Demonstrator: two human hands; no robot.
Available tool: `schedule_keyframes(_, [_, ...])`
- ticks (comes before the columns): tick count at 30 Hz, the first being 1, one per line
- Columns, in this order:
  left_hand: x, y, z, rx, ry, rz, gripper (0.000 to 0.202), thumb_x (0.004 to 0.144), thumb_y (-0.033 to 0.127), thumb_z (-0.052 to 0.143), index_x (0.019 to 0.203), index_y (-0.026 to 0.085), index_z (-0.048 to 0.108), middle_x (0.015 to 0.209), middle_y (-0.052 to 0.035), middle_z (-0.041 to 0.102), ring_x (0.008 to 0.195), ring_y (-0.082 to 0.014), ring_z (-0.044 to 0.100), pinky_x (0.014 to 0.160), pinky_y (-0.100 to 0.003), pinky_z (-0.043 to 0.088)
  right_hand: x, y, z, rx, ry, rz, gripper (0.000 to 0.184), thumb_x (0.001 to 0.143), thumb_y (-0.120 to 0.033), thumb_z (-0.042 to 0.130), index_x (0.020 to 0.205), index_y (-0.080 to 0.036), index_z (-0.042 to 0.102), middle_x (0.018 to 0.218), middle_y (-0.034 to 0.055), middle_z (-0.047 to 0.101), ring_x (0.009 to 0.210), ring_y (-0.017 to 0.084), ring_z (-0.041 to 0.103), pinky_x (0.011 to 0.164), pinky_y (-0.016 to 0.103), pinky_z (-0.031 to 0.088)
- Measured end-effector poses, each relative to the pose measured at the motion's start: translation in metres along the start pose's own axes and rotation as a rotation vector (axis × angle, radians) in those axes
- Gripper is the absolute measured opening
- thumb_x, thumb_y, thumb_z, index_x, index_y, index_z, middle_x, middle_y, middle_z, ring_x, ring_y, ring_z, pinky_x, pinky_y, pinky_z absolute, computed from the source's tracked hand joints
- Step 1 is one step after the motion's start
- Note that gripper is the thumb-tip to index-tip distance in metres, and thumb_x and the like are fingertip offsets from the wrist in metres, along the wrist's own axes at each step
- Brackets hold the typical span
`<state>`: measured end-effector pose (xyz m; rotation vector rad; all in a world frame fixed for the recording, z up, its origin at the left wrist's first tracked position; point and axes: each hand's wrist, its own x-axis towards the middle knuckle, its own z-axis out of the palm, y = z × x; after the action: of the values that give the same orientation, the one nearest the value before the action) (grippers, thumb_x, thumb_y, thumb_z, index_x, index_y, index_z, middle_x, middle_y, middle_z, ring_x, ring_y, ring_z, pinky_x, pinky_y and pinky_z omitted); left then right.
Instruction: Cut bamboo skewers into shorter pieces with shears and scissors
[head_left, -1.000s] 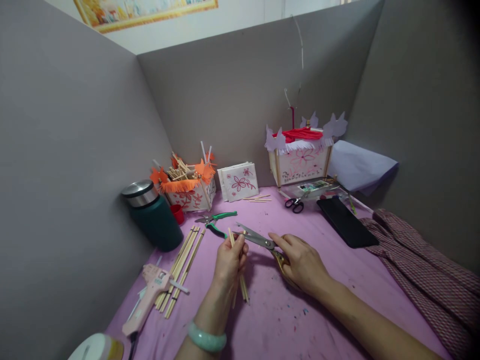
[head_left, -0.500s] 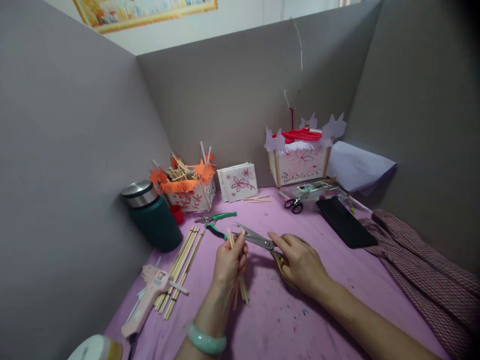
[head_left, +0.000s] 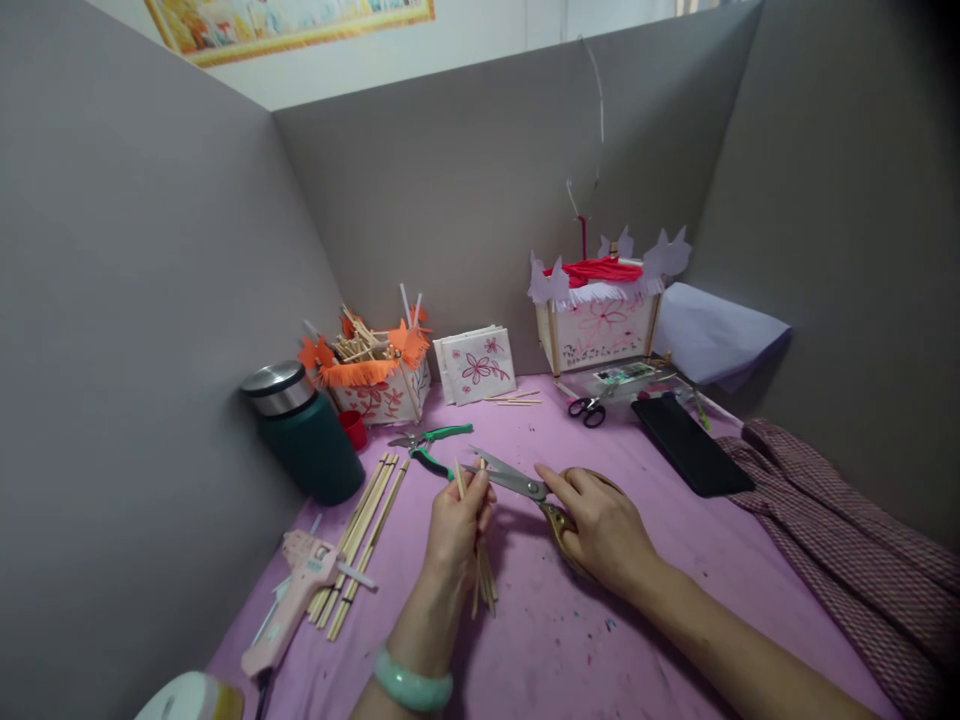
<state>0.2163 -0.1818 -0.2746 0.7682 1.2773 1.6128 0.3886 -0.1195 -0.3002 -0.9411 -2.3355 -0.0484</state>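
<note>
My left hand (head_left: 457, 525) is closed around several thin wooden sticks (head_left: 486, 585), whose ends show above and below the fist. In my right hand (head_left: 604, 525) is a pair of scissors (head_left: 556, 522) with brass-coloured handles. Its blades are parted and point left, with the lower blade at the top end of a stick beside my left thumb. Whether the blade touches the stick is hard to tell. Just behind my left hand lie green-handled pruning shears (head_left: 431, 450), partly opened. More sticks with dark bands (head_left: 367, 540) lie to the left of my forearm.
At left are a pink glue gun (head_left: 296, 600) and a dark green bottle (head_left: 307, 430). Along the back stand an orange-fringed box of sticks (head_left: 375, 395), flower-drawn white panels (head_left: 480, 365) and a purple-trimmed box (head_left: 600, 325). Small scissors (head_left: 587, 411), a black phone (head_left: 691, 443) and checked cloth (head_left: 847, 540) are right.
The sticks in my left hand have shifted slightly at their ends. Both hands and the scissors stay in nearly the same place, with the blades still parted.
</note>
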Motion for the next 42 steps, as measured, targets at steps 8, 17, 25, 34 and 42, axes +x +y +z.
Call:
schedule_keyframes(8, [0.0037, -0.0014, 0.0009, 0.014, 0.045, 0.043, 0.039, 0.066, 0.05, 0.07, 0.068, 0.014, 0.054, 0.05, 0.0054, 0.05, 0.031, -0.0007, 0.028, 0.032, -0.017, 0.014, 0.0005, 0.0021, 0.0015, 0.029, -0.049, 0.021, 0.045, 0.082, -0.021, 0.049, 0.127, -0.021, 0.052, 0.091, 0.0069, 0.06, 0.083, 0.02, 0.055, 0.076, 0.031, 0.044])
schedule_keyframes(17, [0.005, 0.0024, -0.0035, 0.03, 0.011, -0.031, 0.045, 0.06, 0.053, 0.073, 0.055, 0.017, 0.045, 0.04, 0.0083, 0.04, 0.026, -0.0002, 0.022, 0.03, -0.017, 0.01, 0.0014, 0.0021, -0.001, 0.057, -0.032, 0.02, 0.042, 0.082, -0.021, 0.049, 0.124, -0.023, 0.055, 0.091, 0.0062, 0.062, 0.081, 0.019, 0.056, 0.071, 0.028, 0.043])
schedule_keyframes(25, [0.0017, 0.006, -0.0022, 0.012, 0.008, -0.056, 0.044, 0.061, 0.052, 0.072, 0.057, 0.017, 0.045, 0.04, 0.009, 0.038, 0.027, -0.0002, 0.021, 0.03, -0.017, 0.008, 0.0025, 0.0025, -0.0043, 0.065, -0.038, 0.008, 0.04, 0.082, -0.021, 0.049, 0.122, -0.021, 0.057, 0.088, 0.0059, 0.064, 0.079, 0.019, 0.058, 0.071, 0.028, 0.043])
schedule_keyframes(34, [0.0021, 0.0062, -0.0032, -0.059, -0.049, -0.05, 0.033, 0.067, 0.043, 0.071, 0.072, 0.014, 0.055, 0.052, 0.006, 0.049, 0.031, 0.0004, 0.025, 0.032, -0.017, 0.012, 0.0005, 0.003, -0.0014, 0.071, -0.096, 0.058, 0.034, 0.087, -0.026, 0.046, 0.118, -0.024, 0.059, 0.08, 0.0029, 0.065, 0.07, 0.017, 0.061, 0.061, 0.025, 0.04])
schedule_keyframes(42, [0.0015, 0.0054, -0.0042, -0.116, -0.103, -0.103, 0.022, 0.07, 0.032, 0.063, 0.064, 0.014, 0.051, 0.053, 0.0066, 0.046, 0.031, 0.0004, 0.024, 0.031, -0.016, 0.013, 0.001, 0.0066, -0.0008, 0.025, -0.079, 0.009, 0.044, 0.084, -0.022, 0.049, 0.128, -0.023, 0.051, 0.092, 0.0056, 0.061, 0.083, 0.019, 0.056, 0.073, 0.028, 0.042])
